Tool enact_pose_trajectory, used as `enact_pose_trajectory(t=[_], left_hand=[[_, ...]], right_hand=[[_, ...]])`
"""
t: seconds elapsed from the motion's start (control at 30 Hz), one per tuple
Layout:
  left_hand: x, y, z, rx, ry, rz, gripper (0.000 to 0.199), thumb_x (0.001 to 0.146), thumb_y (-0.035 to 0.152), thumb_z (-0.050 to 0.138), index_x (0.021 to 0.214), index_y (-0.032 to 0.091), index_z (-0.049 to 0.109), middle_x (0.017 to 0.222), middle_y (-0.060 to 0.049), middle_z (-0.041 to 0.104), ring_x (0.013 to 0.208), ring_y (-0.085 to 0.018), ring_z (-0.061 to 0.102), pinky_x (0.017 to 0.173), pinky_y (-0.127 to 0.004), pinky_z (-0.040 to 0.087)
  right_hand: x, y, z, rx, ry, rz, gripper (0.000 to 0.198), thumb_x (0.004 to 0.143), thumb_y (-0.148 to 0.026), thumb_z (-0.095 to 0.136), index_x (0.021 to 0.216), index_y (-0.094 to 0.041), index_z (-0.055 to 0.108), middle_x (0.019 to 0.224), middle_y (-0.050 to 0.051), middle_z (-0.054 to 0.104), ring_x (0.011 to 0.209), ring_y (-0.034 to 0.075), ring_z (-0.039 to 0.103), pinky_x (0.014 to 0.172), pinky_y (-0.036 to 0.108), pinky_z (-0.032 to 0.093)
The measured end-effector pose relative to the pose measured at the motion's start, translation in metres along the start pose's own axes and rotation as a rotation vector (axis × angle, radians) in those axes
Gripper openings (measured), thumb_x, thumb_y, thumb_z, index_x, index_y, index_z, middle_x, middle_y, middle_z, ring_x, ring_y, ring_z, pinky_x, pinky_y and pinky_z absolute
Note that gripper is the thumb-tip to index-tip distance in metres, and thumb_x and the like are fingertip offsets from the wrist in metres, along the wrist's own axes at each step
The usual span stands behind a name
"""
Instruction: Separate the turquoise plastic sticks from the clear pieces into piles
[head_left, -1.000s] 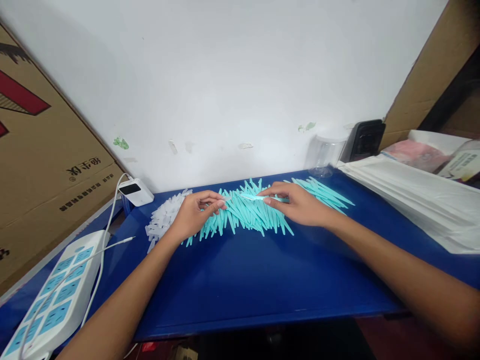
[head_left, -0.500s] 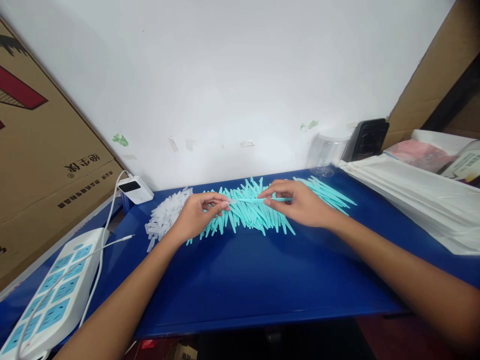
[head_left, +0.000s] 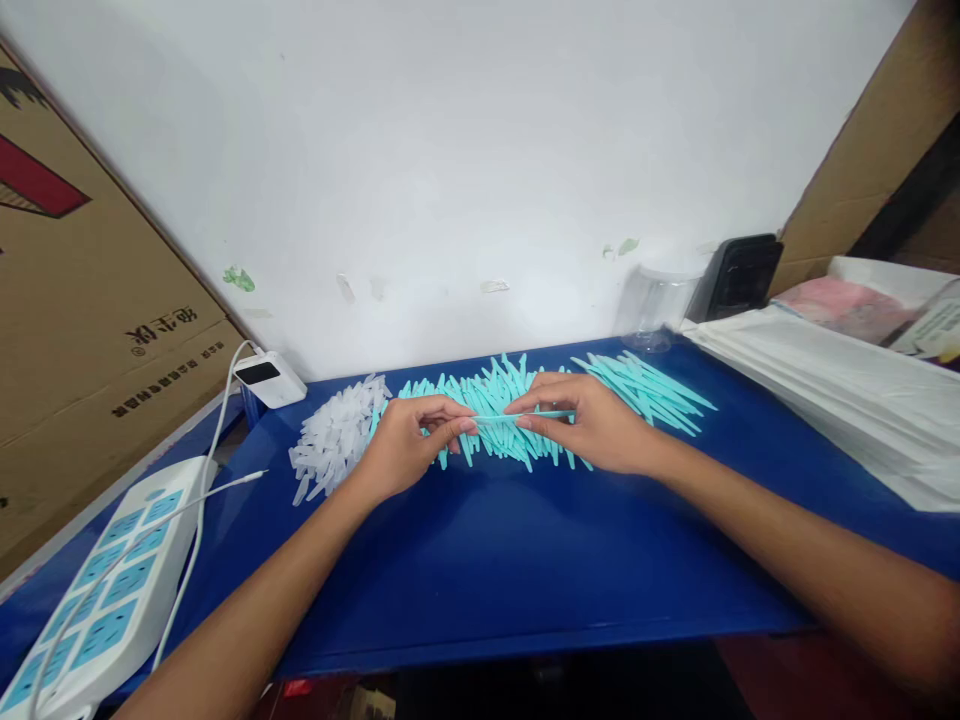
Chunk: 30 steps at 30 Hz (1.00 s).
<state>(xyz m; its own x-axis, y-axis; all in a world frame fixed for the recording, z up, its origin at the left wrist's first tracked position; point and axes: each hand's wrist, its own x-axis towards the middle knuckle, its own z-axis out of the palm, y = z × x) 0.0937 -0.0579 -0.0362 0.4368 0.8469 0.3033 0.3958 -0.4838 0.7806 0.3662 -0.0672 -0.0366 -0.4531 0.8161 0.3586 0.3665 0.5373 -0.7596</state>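
Note:
My left hand [head_left: 424,440] pinches a small translucent cap [head_left: 484,420] between thumb and fingers, at the left end of a slim turquoise stick, apparently an eyebrow razor [head_left: 551,414]. My right hand [head_left: 589,420] grips that razor from the other side, thumb below and fingers above, holding it level. The cap and the razor's end meet between the two hands; how far one covers the other is too small to tell. Behind and below the hands lies a heap of turquoise razors [head_left: 495,385]. Left of it spreads a pile of translucent caps [head_left: 334,435].
Another group of turquoise razors [head_left: 649,390] lies to the right. A clear jar [head_left: 656,305] and a black object [head_left: 742,275] stand near the wall. White sheets [head_left: 825,390] are stacked right. A power strip [head_left: 112,590], cables and a white device [head_left: 270,378] occupy the left.
Both hands have come slightly closer together and lower, the left moving right. The razor and the cap are now nearer my body, in front of the heap.

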Motion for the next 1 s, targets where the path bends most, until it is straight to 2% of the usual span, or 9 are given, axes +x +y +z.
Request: enact_pose_trajectory(t=[0.13, 0.27, 0.33, 0.43, 0.57, 0.67, 0.73, 0.83, 1.0], left_hand=[[-0.002, -0.002, 0.007, 0.021, -0.003, 0.036, 0.024, 0.099, 0.041, 0.069, 0.098, 0.019, 0.079, 0.08, -0.003, 0.077, 0.058, -0.013, 0.069, 0.06, -0.025, 0.056], [0.001, -0.008, -0.002, 0.314, 0.091, 0.106, 0.029, 0.1, 0.046, 0.066, 0.112, 0.022, 0.076, 0.089, -0.003, 0.079, 0.07, -0.016, 0.072, 0.066, -0.027, 0.055], [0.004, -0.013, -0.015, 0.518, 0.18, 0.114, 0.034, 0.1, 0.049, 0.064, 0.119, 0.023, 0.073, 0.091, -0.003, 0.08, 0.071, -0.017, 0.071, 0.067, -0.028, 0.054], [0.008, -0.023, -0.039, 0.812, 0.257, 0.059, 0.033, 0.102, 0.05, 0.058, 0.11, 0.022, 0.075, 0.083, -0.002, 0.078, 0.069, -0.02, 0.07, 0.067, -0.031, 0.05], [0.009, -0.036, -0.062, 1.069, 0.243, -0.095, 0.034, 0.102, 0.047, 0.054, 0.102, 0.023, 0.077, 0.081, -0.004, 0.078, 0.077, -0.027, 0.072, 0.065, -0.034, 0.046], [0.009, -0.039, -0.068, 1.163, 0.2, -0.202, 0.035, 0.101, 0.047, 0.052, 0.104, 0.022, 0.077, 0.084, -0.007, 0.078, 0.081, -0.031, 0.072, 0.065, -0.035, 0.046], [0.008, -0.039, -0.069, 1.198, 0.174, -0.254, 0.037, 0.101, 0.047, 0.05, 0.106, 0.021, 0.076, 0.087, -0.01, 0.078, 0.082, -0.033, 0.072, 0.066, -0.037, 0.047], [0.008, -0.04, -0.074, 1.244, 0.158, -0.304, 0.039, 0.101, 0.046, 0.047, 0.103, 0.021, 0.076, 0.09, -0.013, 0.077, 0.085, -0.035, 0.072, 0.068, -0.039, 0.049], [0.007, -0.05, -0.091, 1.307, 0.189, -0.4, 0.038, 0.1, 0.042, 0.045, 0.109, 0.02, 0.075, 0.096, -0.016, 0.076, 0.089, -0.04, 0.071, 0.07, -0.043, 0.051]], right_hand=[[0.0, 0.0, 0.003, -0.054, 0.028, -0.011, 0.019, 0.094, -0.034, 0.07, 0.104, -0.024, 0.083, 0.088, 0.006, 0.072, 0.08, 0.019, 0.065, 0.062, 0.03, 0.049], [0.004, 0.005, -0.01, -0.174, 0.049, -0.021, 0.021, 0.095, -0.033, 0.067, 0.105, -0.022, 0.081, 0.092, 0.006, 0.076, 0.084, 0.021, 0.069, 0.072, 0.032, 0.051], [0.007, 0.013, -0.023, -0.264, 0.162, 0.084, 0.024, 0.095, -0.031, 0.064, 0.111, -0.02, 0.078, 0.089, 0.006, 0.076, 0.079, 0.021, 0.068, 0.072, 0.032, 0.05], [0.01, 0.031, -0.048, -0.588, 0.274, 0.311, 0.029, 0.091, -0.023, 0.062, 0.118, -0.019, 0.073, 0.092, 0.007, 0.076, 0.077, 0.023, 0.067, 0.068, 0.033, 0.045], [0.008, 0.053, -0.067, -0.915, 0.162, 0.583, 0.023, 0.092, -0.02, 0.059, 0.109, -0.019, 0.074, 0.101, 0.012, 0.076, 0.094, 0.03, 0.068, 0.075, 0.036, 0.045], [0.007, 0.056, -0.065, -1.044, 0.103, 0.571, 0.024, 0.095, -0.032, 0.061, 0.102, -0.015, 0.076, 0.115, 0.02, 0.073, 0.117, 0.039, 0.06, 0.084, 0.041, 0.047], [0.008, 0.049, -0.059, -1.018, 0.088, 0.515, 0.03, 0.095, -0.041, 0.063, 0.097, -0.015, 0.077, 0.114, 0.02, 0.073, 0.117, 0.038, 0.06, 0.085, 0.041, 0.047], [0.008, 0.034, -0.046, -0.711, -0.097, 0.531, 0.034, 0.091, -0.051, 0.068, 0.083, -0.019, 0.076, 0.087, 0.01, 0.075, 0.084, 0.026, 0.068, 0.07, 0.034, 0.047], [0.006, 0.02, -0.03, -0.587, -0.265, 0.531, 0.036, 0.091, -0.047, 0.069, 0.068, -0.019, 0.067, 0.062, 0.003, 0.064, 0.056, 0.018, 0.057, 0.054, 0.031, 0.035]])
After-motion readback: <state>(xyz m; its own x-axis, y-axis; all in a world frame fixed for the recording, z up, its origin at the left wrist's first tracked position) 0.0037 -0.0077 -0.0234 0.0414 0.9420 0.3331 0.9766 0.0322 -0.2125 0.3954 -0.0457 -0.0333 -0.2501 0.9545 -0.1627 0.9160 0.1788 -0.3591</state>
